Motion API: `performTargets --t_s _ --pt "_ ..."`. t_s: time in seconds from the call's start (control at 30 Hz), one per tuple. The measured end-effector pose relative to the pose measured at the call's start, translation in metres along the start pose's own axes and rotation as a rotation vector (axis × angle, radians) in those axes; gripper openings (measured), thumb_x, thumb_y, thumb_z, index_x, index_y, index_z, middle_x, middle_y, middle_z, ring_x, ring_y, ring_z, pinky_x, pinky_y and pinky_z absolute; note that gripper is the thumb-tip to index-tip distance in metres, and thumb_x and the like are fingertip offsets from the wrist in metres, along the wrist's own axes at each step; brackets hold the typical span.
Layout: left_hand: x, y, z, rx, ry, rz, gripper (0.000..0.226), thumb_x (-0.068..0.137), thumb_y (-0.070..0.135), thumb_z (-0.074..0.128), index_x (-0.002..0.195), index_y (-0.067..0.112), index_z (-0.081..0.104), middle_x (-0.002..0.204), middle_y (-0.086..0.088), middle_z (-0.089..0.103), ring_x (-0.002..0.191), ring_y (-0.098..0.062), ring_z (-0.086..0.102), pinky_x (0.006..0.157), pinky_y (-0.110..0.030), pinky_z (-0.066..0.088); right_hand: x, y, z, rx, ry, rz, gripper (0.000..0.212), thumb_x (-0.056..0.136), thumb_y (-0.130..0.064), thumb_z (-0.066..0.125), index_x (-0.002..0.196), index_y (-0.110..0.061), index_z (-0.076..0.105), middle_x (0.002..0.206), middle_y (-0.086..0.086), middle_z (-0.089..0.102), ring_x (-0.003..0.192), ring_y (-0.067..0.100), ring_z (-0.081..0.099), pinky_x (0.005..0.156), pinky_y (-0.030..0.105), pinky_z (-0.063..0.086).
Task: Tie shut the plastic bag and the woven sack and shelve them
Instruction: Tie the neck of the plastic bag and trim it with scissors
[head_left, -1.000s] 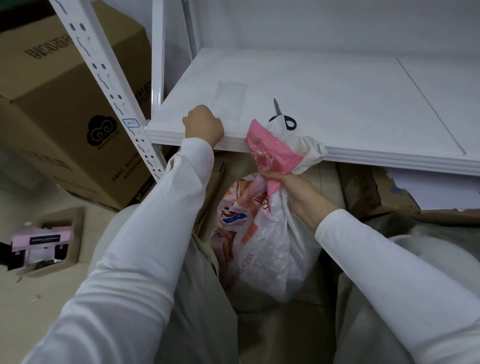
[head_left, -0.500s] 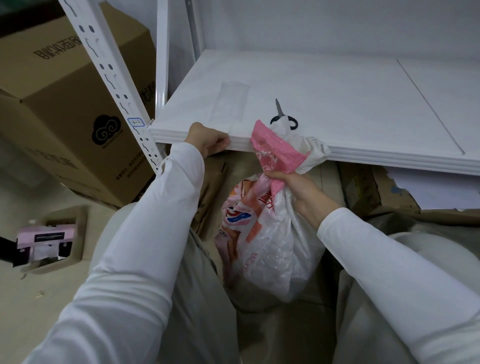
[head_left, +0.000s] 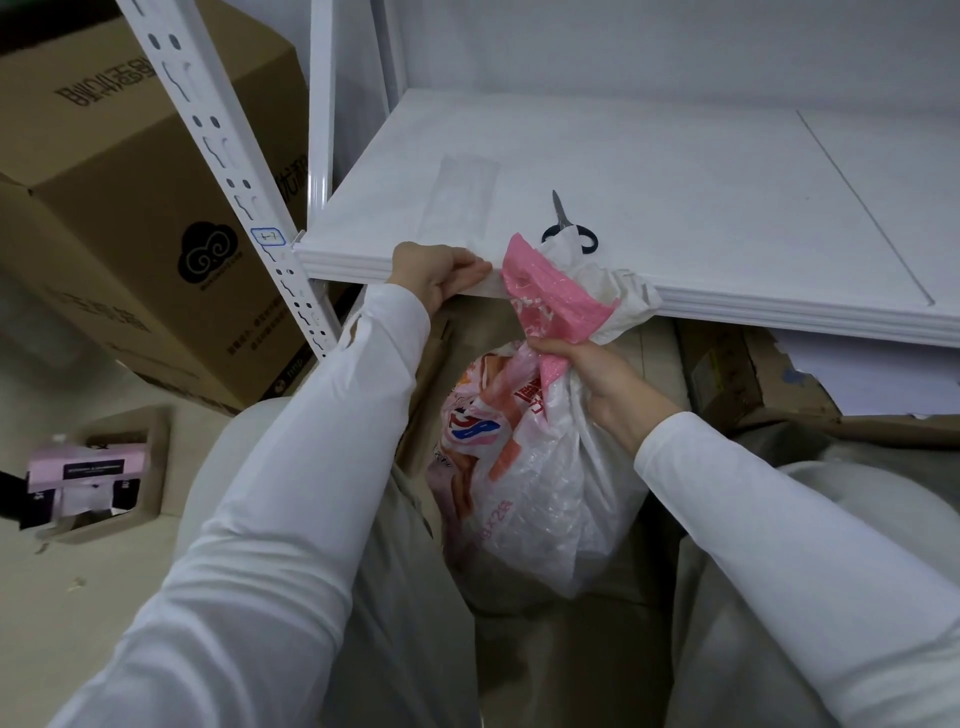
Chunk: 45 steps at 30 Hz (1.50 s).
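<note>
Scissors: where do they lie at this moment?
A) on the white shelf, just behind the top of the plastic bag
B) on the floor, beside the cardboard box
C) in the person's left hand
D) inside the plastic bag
A: the scissors lie flat on the white shelf, their black handles partly hidden behind the bunched top of the plastic bag, which the right hand grips at the neck.
</note>
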<state>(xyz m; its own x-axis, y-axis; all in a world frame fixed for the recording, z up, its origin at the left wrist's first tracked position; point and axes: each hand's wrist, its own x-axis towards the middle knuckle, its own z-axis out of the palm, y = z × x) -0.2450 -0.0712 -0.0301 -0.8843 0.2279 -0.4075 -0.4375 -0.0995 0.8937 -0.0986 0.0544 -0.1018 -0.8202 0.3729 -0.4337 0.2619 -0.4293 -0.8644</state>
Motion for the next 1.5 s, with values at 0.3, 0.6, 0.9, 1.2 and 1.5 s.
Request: performTargets --t_s 0.3,0.6,0.9,1.2,1.5 --pt "-0.005 0.0 -0.009 0.11 -0.033 -0.061 0.013 0.092 0.003 0.06 0.08 -0.002 0.057 0.071 -0.014 0.065 0.045 -0.018 0.066 0.046 -0.027 0.056 -0.006 -0.003 0.0 0.0 -0.002 0.009 0.05 0.069 -0.013 0.083 0.115 -0.009 0.063 0.101 0.01 0.073 0.086 0.023 0.073 0.07 0.032 0.058" --pt "-0.005 -0.001 -0.012 0.18 -0.003 -0.084 0.013 0.088 0.0 0.061 0.075 0.001 0.057 0.046 -0.005 0.064 0.04 -0.012 0.062 0.046 -0.023 0.056 -0.005 0.009 -0.002 -0.026 0.007 -0.034 0.065 0.061 -0.019 0.089 0.119 -0.009 0.062 0.107 0.011 0.072 0.095 0.023 0.072 0.084 0.038 0.058" --pt "-0.004 -0.004 -0.011 0.172 -0.008 -0.061 0.004 0.084 -0.004 0.065 0.086 -0.004 0.061 0.048 -0.005 0.065 0.042 -0.01 0.063 0.042 -0.017 0.05 -0.014 0.017 -0.005 -0.178 0.037 -0.214 0.064 0.061 -0.015 0.091 0.117 -0.014 0.061 0.109 0.006 0.071 0.102 0.02 0.068 0.093 0.042 0.055" --pt "-0.01 -0.006 -0.012 0.115 -0.016 -0.056 0.018 0.083 -0.005 0.064 0.07 0.006 0.06 0.043 0.0 0.061 0.044 -0.01 0.061 0.041 -0.017 0.048 -0.052 -0.026 0.002 -0.75 0.467 -0.931 0.109 0.062 -0.05 0.084 0.146 -0.014 0.025 0.148 0.005 0.032 0.136 0.017 0.033 0.113 0.034 0.032" --pt "-0.015 -0.005 -0.017 0.158 -0.012 0.002 0.008 0.085 0.002 0.063 0.078 0.006 0.061 0.065 -0.006 0.061 0.052 -0.013 0.06 0.043 -0.018 0.05 -0.04 -0.048 0.061 -1.966 0.044 -1.43 0.051 0.086 -0.013 0.058 0.137 -0.012 0.052 0.145 0.009 0.049 0.143 0.03 0.031 0.118 0.057 0.016"
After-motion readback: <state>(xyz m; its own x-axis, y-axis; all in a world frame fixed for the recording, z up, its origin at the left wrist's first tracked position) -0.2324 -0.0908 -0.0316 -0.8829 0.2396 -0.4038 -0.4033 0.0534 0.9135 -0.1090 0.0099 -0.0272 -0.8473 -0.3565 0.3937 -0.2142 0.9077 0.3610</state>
